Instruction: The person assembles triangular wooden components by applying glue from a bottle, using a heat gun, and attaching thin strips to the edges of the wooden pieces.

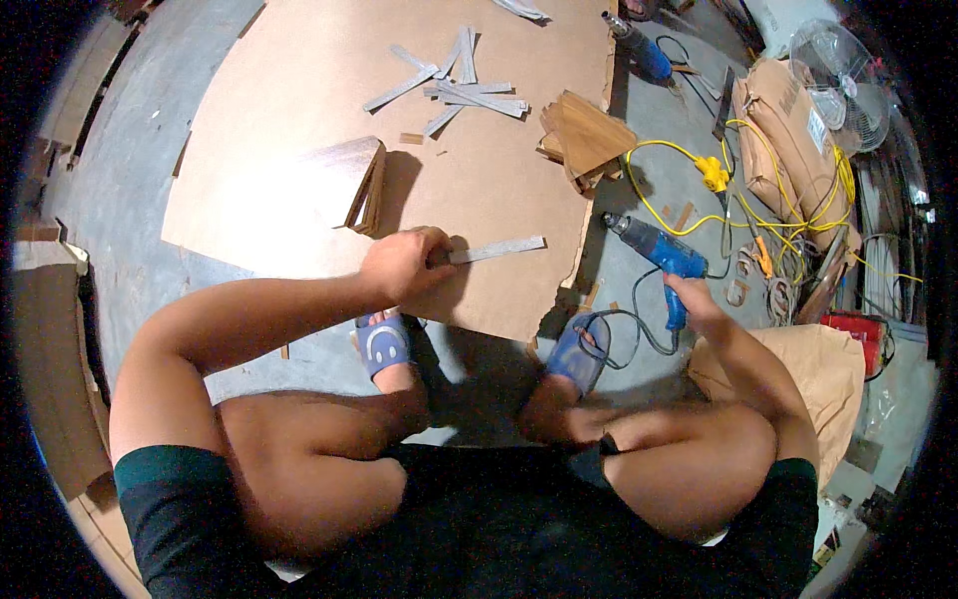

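Observation:
My left hand (404,265) is closed on one end of a flat grey strip (504,248), low over the brown board. The strip's free end points right. My right hand (696,301) grips the handle of a blue heat gun (654,247), whose dark nozzle points up and left beside the board's right edge. A folded wood-grain piece (344,180) stands on the board just beyond my left hand. Farther off lies a loose pile of similar grey strips (464,92). Several wood-grain pieces (589,135) are stacked at the board's right edge.
The brown board (289,100) covers much of the grey floor. Another blue heat gun (644,52) lies at the far right. A yellow cord with a yellow socket (712,174) loops near brown paper sacks (788,130) and a fan (838,85). My sandalled feet are close to the board's near edge.

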The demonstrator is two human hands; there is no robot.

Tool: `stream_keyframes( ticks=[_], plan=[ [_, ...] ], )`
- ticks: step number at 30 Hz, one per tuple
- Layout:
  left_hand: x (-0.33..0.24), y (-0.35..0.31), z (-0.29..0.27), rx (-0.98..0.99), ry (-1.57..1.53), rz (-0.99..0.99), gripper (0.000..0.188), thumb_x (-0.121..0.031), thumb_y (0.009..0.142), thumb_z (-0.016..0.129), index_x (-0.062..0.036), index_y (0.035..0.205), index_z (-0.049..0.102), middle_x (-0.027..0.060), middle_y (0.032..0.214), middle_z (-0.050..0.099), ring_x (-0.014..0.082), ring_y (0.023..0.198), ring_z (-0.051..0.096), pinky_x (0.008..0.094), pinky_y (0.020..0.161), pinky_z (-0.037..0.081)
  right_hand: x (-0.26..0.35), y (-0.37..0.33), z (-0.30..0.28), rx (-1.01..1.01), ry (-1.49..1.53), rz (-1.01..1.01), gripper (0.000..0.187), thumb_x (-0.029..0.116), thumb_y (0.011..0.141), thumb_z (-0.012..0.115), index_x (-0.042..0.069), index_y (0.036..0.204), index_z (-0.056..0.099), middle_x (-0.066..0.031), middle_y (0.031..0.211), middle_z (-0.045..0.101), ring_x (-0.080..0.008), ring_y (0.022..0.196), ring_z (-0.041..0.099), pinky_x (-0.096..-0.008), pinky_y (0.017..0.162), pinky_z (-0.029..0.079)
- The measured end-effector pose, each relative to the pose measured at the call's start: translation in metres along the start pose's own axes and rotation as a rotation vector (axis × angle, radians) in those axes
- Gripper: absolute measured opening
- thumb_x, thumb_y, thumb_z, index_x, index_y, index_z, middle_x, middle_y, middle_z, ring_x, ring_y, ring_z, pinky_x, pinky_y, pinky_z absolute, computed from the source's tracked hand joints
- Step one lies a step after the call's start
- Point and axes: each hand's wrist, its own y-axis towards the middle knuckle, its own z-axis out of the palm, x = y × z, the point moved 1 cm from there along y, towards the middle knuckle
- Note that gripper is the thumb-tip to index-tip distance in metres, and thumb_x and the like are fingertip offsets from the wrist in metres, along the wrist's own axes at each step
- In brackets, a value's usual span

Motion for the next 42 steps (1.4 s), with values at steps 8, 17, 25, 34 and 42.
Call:
stream_keyframes(
  ticks=[8,17,25,34,42],
  plan=[
    [-0.005,0.009,0.002,0.03,0.012,0.018,0.044,-0.04,0.087,0.072,-0.007,0.115,0.068,0.0175,0.109,0.07,0.0361,0.098,0.069,0.044,0.084,0.056,-0.03,-0.001,-0.051,-0.222,0.081,-0.284,0.021,0.025,0.089,0.071,0.005,0.096,0.068,-0.0042,0.077,0.068,-0.0139,0.064,0.064,-0.0295,0.056,0.049],
    [-0.001,0.0,0.004,-0.02,-0.038,0.018,0.038,-0.032,0.08,0.076,-0.0063,0.107,0.068,0.013,0.1,0.071,0.0316,0.094,0.069,0.0417,0.082,0.055,0.124,-0.11,-0.059,-0.464,-0.031,-0.883,0.025,0.021,0.083,0.08,0.002,0.094,0.067,-0.0013,0.079,0.068,-0.0116,0.07,0.06,-0.0294,0.068,0.05],
    [0.004,0.0,0.006,-0.011,-0.052,-0.011,0.034,-0.034,0.084,0.073,-0.0073,0.104,0.069,0.0118,0.1,0.072,0.0315,0.092,0.069,0.0421,0.081,0.055,0.236,-0.181,-0.021,-0.477,-0.885,-1.0,0.05,0.048,0.073,0.079,0.0,0.075,0.068,-0.0199,0.075,0.068,-0.0352,0.068,0.067,-0.0449,0.065,0.053],
    [0.006,0.006,0.006,-0.038,-0.021,0.023,0.034,-0.036,0.086,0.071,-0.0059,0.1,0.068,0.0156,0.096,0.071,0.035,0.09,0.069,0.0451,0.079,0.054,0.267,-0.214,0.018,-0.44,-0.969,-1.268,0.043,0.035,0.069,0.084,0.004,0.091,0.065,-0.0176,0.079,0.064,-0.0394,0.075,0.066,-0.0479,0.067,0.052],
    [0.005,0.006,0.0,-0.01,-0.038,-0.009,0.04,-0.042,0.087,0.071,-0.0079,0.108,0.07,0.0178,0.101,0.073,0.0365,0.093,0.071,0.0456,0.083,0.056,0.274,-0.224,0.027,-0.405,-0.983,-1.253,0.036,0.025,0.069,0.084,0.004,0.091,0.064,-0.0167,0.081,0.065,-0.039,0.078,0.066,-0.0474,0.071,0.053]
  ],
)
